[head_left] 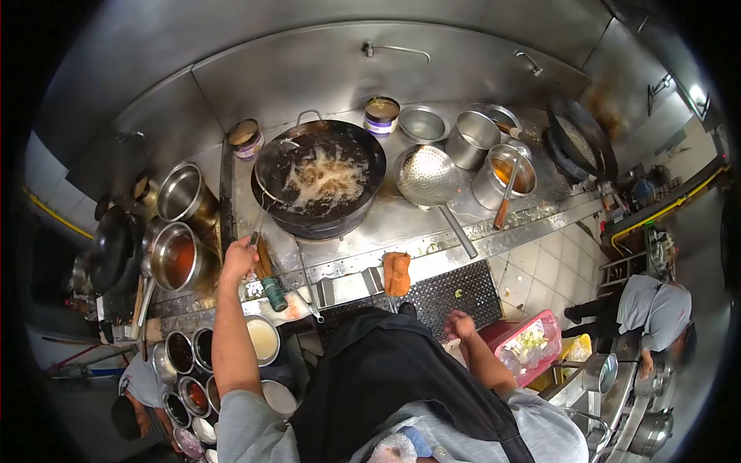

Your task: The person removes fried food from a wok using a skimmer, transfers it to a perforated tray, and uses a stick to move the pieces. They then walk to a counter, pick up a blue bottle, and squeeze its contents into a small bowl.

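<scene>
At the front left of the stove, my left hand [241,260] is closed around the handle of a round-rimmed skimmer [263,216]. Its rim dips into the left side of a black wok [376,166], where pale pieces of food [326,179] bubble in dark oil. Most of the skimmer's bowl is hidden by the oil. Beside that hand lies a bamboo brush [272,292] with a green-wrapped end. My right hand [461,325] hangs by my side above the floor mat, fingers loosely curled and apart, with nothing visible in it.
A perforated ladle [427,174] rests right of the wok, its handle over the counter edge. Nearby stand a steel pot [472,139] and a pot of orange liquid [505,177]. Sauce containers [180,351] sit lower left. A pink bin [532,347] and a co-worker [652,312] are at right.
</scene>
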The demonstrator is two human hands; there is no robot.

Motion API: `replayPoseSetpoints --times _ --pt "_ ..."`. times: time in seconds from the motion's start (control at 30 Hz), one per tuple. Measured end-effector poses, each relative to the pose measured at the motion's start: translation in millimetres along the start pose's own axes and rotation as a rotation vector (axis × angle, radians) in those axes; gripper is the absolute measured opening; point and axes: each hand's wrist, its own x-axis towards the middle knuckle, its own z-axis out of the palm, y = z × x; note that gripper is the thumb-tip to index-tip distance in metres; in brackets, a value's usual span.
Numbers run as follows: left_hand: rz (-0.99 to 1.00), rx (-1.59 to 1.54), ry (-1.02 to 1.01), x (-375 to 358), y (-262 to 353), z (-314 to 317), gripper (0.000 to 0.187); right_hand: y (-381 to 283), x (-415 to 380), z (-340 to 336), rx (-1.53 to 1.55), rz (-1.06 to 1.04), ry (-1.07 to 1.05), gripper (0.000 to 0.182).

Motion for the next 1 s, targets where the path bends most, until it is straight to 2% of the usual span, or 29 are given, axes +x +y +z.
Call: replayPoseSetpoints --times 0.07,0.13,0.17,0.23,0.27,0.3,0.43,0.53,0.6,0.67,0.73,0.8,0.87,1.0 --pt "-0.044 -0.076 -0.056 0 9 0 0.027 -34 2 -23 0.215 -0.074 0.121 0.014" --pt "-0.152 -0.109 -0.167 3 18 1 0.024 -74 15 -50 0.261 -0.101 0.226 0.015" --pt "-0.164 -0.138 -0.147 -1 23 5 0.02 -84 39 -71 0.418 -0.162 0.112 0.018" --pt "-0.183 -0.147 -0.206 2 25 11 0.019 -129 51 -77 0.38 -0.137 0.248 0.031" --pt "-0.207 -0.165 -0.255 2 24 13 0.019 -153 51 -75 0.292 -0.161 0.245 0.039" --pt "-0.198 -0.17 -0.211 -1 23 19 0.017 -169 63 -76 0.181 -0.166 0.221 0.042" --pt "-0.181 -0.259 -0.307 1 12 32 0.015 -203 100 -51 0.016 -0.194 0.223 0.041" --pt "-0.189 -0.285 -0.31 -4 9 40 0.019 -224 94 -27 -0.171 -0.147 0.118 0.034" --pt "-0.166 -0.293 -0.323 -1 -3 43 0.022 -232 91 -15 -0.227 -0.067 -0.046 0.03" --pt "-0.179 -0.324 -0.279 -2 -9 47 0.024 -241 85 -5 -0.214 -0.032 -0.119 0.027" --pt "-0.176 -0.34 -0.303 -6 -5 49 0.025 -251 72 6 0.002 0.038 -0.371 0.021" --pt "-0.173 -0.352 -0.334 -13 3 54 0.025 -259 52 24 0.101 0.012 -0.371 0.018" --pt "-0.187 -0.357 -0.259 -21 9 59 0.025 -258 38 37 0.262 -0.072 -0.393 0.016" --pt "-0.17 -0.391 -0.255 -21 -3 66 0.022 -248 1 51 0.294 -0.19 -0.399 0.014"
